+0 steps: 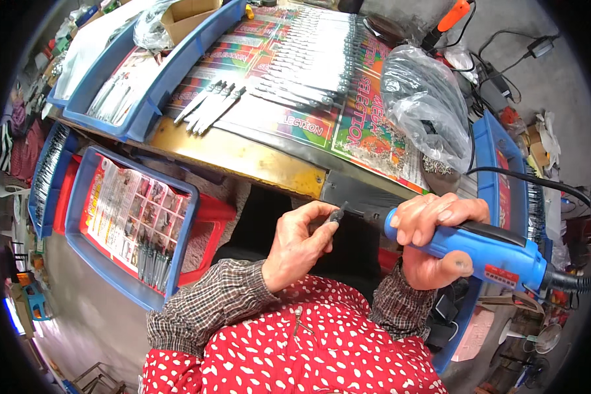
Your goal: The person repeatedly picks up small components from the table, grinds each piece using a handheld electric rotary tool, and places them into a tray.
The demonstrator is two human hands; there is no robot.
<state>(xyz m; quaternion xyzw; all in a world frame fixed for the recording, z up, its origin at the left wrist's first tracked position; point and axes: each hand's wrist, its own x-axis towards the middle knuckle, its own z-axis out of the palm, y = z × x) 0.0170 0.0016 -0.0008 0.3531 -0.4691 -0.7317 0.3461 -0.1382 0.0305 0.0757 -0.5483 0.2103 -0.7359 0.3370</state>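
Your L hand (295, 248) pinches small dark pc (337, 215) btwn thumb & forefinger; your R hand (438, 214) is clamped on blue corded tool (489, 253); both nr table (243, 157).

A cardboard box (197, 16) and a crumpled clear bag (152, 29) sit together at the upper left. Striped cloth (4, 148) hangs at the far left. A red stool (207, 244) shows left of centre, partly hidden. On the right — a black adapter (542, 46) up top, a pink block (473, 336) and a round fan (549, 338) lower down.
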